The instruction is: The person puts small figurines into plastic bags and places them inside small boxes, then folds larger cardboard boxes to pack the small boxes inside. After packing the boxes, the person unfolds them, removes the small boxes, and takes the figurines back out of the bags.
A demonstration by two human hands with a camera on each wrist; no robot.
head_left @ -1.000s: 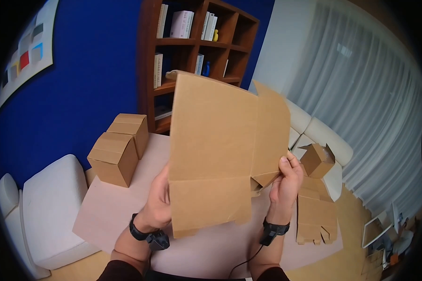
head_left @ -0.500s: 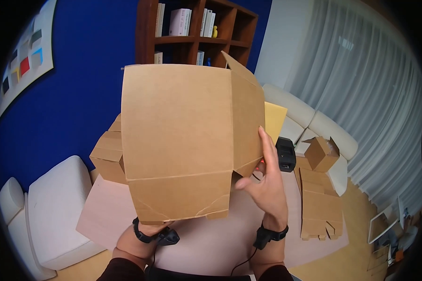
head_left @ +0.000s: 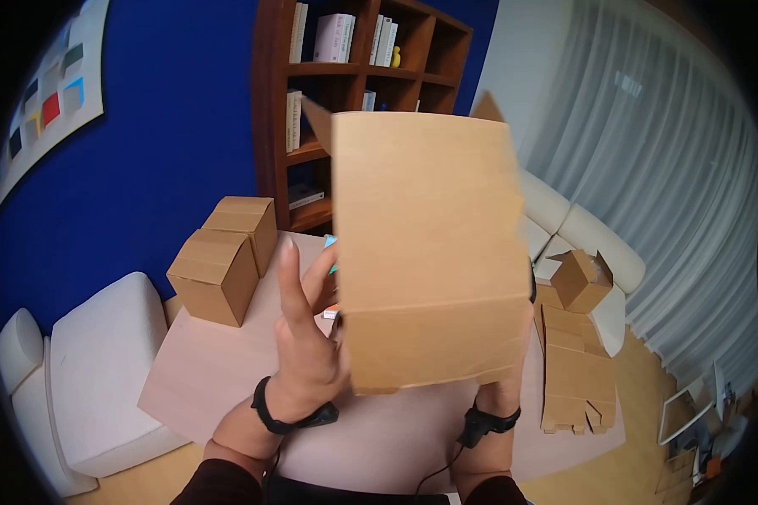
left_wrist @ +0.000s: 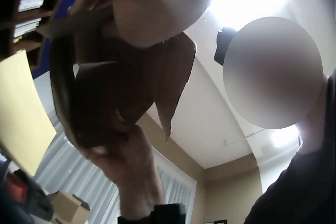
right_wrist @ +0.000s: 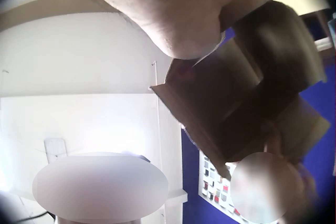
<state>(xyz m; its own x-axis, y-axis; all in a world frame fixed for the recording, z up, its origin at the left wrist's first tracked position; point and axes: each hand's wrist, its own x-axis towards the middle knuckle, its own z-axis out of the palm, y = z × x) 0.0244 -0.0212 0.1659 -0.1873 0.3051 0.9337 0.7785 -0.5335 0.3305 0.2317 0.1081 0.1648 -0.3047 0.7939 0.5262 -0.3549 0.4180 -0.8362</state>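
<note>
A flattened brown cardboard box [head_left: 429, 244] is held upright in front of me, above the pale table [head_left: 202, 379]. My left hand [head_left: 299, 286] stands at the box's left edge with its fingers straight up and holds nothing. In the head view my right hand is hidden behind the box; only its wrist with a black band [head_left: 490, 414] shows. The left wrist view shows the right hand [left_wrist: 128, 163] gripping the box [left_wrist: 115, 98] from below. In the right wrist view the palm [right_wrist: 168, 8] fills the top, with the box [right_wrist: 247, 92] beside it.
Two closed cardboard boxes [head_left: 223, 257] stand at the table's far left. Flat cardboard blanks [head_left: 577, 370] and a small open box [head_left: 581, 282] lie to the right. A wooden bookshelf [head_left: 354, 50] stands behind, with white seats [head_left: 101, 362] on the left.
The box has swung to the right and passed from my left hand to my right. The left hand has let go and opened beside it; the right hand, open before, now grips it.
</note>
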